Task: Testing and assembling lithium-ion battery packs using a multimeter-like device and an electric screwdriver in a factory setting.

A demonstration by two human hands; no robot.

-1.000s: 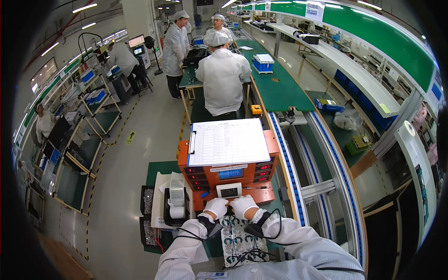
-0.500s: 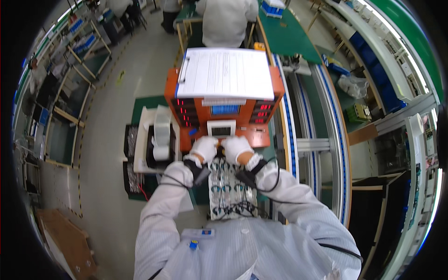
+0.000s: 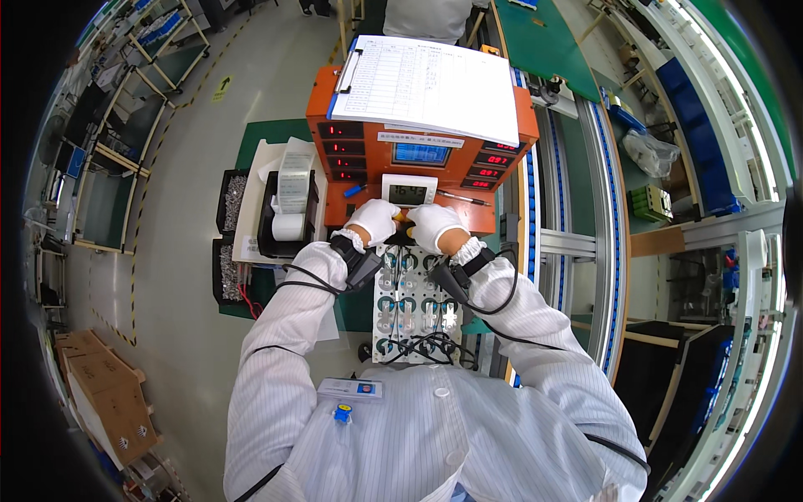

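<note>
My left hand (image 3: 374, 219), in a white glove, is closed at the front of an orange test box (image 3: 341, 211). Close beside it my right hand (image 3: 436, 226), also gloved, is closed too. Between their fingertips shows a small yellow piece (image 3: 403, 217); the fingers hide most of it, so its kind cannot be made out. Just beyond the hands a white digital clock (image 3: 408, 192) stands on the box's ledge. Below them lies a pale fixture plate (image 3: 418, 305) with rows of round sockets, metal clips and black cables.
A clipboard with a form (image 3: 427, 88) rests on the box. Left stand a black bin (image 3: 269, 241) with a label roll (image 3: 288, 226) and trays of small metal parts (image 3: 230, 272). A blue marker (image 3: 354, 191) and a pen (image 3: 462, 197) lie by the clock. Conveyor rails (image 3: 569, 243) run along the right.
My view has shifted, so the box and clipboard appear higher and slightly right. Both hands remain closed together in front of the clock.
</note>
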